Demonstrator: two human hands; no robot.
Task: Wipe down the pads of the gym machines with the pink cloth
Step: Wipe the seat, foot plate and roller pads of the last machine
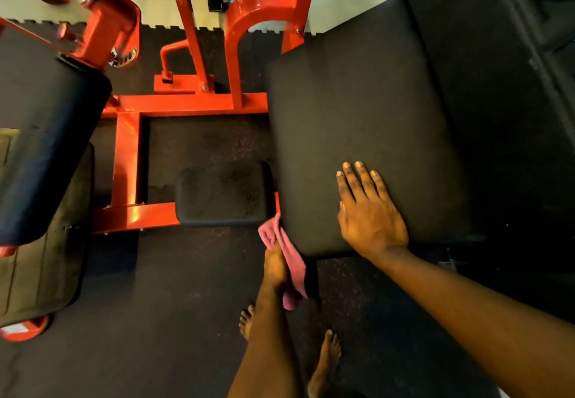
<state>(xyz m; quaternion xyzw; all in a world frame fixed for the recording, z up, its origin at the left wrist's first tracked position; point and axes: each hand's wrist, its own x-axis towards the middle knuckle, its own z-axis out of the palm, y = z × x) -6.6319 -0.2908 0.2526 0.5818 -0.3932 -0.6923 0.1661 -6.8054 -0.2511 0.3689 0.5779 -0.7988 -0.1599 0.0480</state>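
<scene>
Left grip [275, 261] clamps the pink cloth [292, 261] against the seven o'clock corner of the large black pad [357, 102]. Right grip [370, 214] rests flat and open on the pad. I would press firmly and wipe along the edge toward eleven o'clock.

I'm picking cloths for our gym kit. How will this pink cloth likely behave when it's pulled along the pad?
Probably floppy: the pink cloth folds and hangs along the large black pad where the left hand grips it. Likely light: one hand bunches it. It may slide easily, as the pad looks smooth.
</scene>
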